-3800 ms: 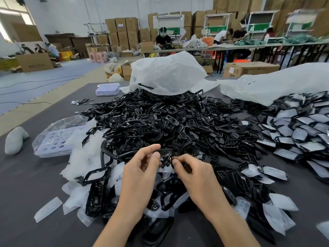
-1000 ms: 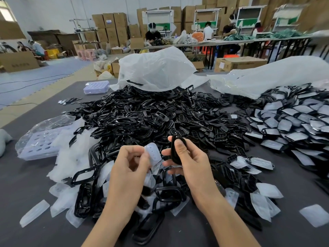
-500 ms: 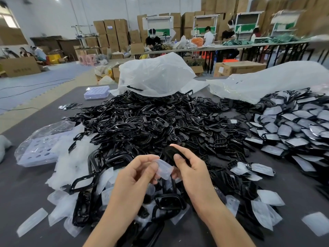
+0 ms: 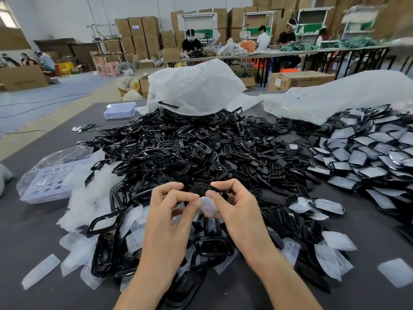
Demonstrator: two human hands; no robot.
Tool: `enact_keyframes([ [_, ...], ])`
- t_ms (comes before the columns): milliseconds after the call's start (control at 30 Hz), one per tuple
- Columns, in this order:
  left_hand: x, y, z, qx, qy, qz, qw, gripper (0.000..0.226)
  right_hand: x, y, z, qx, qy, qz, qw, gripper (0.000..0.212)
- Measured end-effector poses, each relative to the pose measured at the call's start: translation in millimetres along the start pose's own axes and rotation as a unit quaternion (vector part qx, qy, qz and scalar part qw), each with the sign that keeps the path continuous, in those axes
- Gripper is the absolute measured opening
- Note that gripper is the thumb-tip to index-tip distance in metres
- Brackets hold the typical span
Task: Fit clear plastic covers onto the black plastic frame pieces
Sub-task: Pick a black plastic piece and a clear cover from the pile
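Head-worn view, forward-down, close above table

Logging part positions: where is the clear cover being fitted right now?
Head view, centre: the clear cover is pinched between left hand and right hand, just under the black frame piece the right hand holds.

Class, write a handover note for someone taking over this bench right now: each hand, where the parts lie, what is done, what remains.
Hands: left hand pinches a clear cover against the black frame piece that the right hand grips.
Parts: bare frames heaped ahead; loose covers lie near left.
Done: many covered pieces spread at right.
Left: this cover is not yet seated; press it home, then work through the heap.
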State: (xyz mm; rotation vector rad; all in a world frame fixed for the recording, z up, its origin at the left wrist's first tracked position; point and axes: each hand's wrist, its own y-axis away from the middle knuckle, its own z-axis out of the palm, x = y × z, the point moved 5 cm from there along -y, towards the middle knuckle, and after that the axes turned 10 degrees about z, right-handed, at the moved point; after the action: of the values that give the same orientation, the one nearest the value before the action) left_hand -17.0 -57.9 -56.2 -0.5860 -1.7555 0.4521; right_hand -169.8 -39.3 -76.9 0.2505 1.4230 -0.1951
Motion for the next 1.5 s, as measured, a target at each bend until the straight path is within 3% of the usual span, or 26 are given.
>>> enact_keyframes([
  [167,0,1,0,0.034,0.052,-0.015,0.998,0.004,-1,4,10,-0.065,-0.012,-0.014,0.998,0.014],
  [300,-7,4,0,0.058,0.069,-0.042,0.995,0.019,-1,4,12,-0.077,-0.022,-0.025,0.996,0.005],
  [367,-9,3,-1,0.061,0.084,-0.053,0.993,0.022,-4,6,15,-0.091,-0.057,-0.020,0.994,0.010],
  [467,-12,0,-2,0.051,0.112,-0.066,0.990,0.022,-6,7,19,-0.110,-0.086,-0.008,0.990,0.024],
  [600,-13,-4,-2,-0.001,0.141,-0.069,0.988,0.010,-6,5,14,-0.075,-0.029,-0.032,0.996,0.009],
  [800,-11,-3,-4,-0.060,0.107,-0.048,0.991,0.019,-6,5,10,-0.063,-0.014,-0.038,0.997,0.015],
  [1000,-12,-2,0,-0.034,0.109,-0.064,0.991,0.007,-5,4,16,-0.071,0.021,-0.040,0.996,0.019],
  [1267,-6,4,8,-0.059,0.064,-0.049,0.995,0.021,-3,3,10,-0.029,0.077,-0.049,0.995,0.020],
  [1500,-8,0,5,-0.031,0.036,-0.049,0.998,0.022,-2,5,14,-0.061,0.032,-0.026,0.997,0.017],
])
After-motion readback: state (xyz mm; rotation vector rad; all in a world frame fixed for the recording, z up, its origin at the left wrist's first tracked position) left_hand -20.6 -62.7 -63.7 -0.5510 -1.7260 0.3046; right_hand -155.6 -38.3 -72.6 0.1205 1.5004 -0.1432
